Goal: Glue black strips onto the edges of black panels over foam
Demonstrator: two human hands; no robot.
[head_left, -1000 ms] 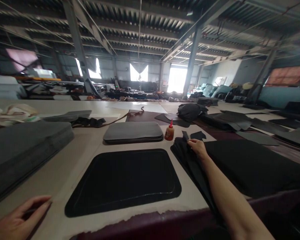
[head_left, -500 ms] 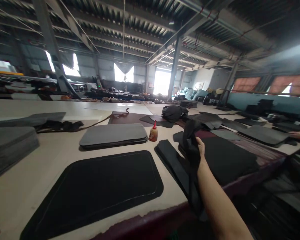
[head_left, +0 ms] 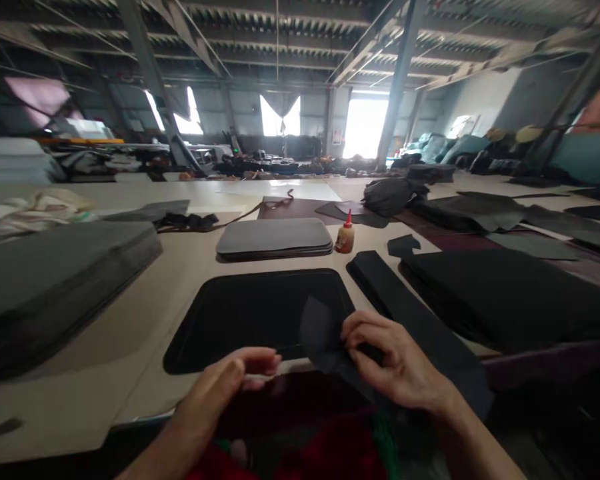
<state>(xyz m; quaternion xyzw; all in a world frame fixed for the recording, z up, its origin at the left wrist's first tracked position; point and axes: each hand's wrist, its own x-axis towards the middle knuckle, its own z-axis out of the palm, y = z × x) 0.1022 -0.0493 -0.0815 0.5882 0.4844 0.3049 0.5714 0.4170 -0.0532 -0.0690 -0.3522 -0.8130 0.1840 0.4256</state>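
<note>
**Dark Piece Being Held at the Near Edge of a Black Panel**

One desk [head_left: 125, 343] is being partly covered by sheets: a grey stack [head_left: 65, 287] at left, a black stack [head_left: 520, 293] at right. Between them a black panel [head_left: 260, 313] is being supported flat, backed by a grey pile [head_left: 275, 237] and flanked at right by a long dark strip [head_left: 420, 320]. A dark piece [head_left: 317, 333], blurred, is being held over the panel's near right corner; contact cannot be told. It is being judged light, soft and easily creased, best taken by its edges. It is being pinched between thumb and fingers of the right hand [head_left: 395, 360]; the left hand [head_left: 225, 380] is being held half-curled near the panel's near edge, its grip seemingly empty. Being counted besides: two stacks, one pile, one panel, one strip, one held piece, one red-tipped bottle [head_left: 345, 238], one scrap [head_left: 404, 245]; layers cannot be counted.
</note>
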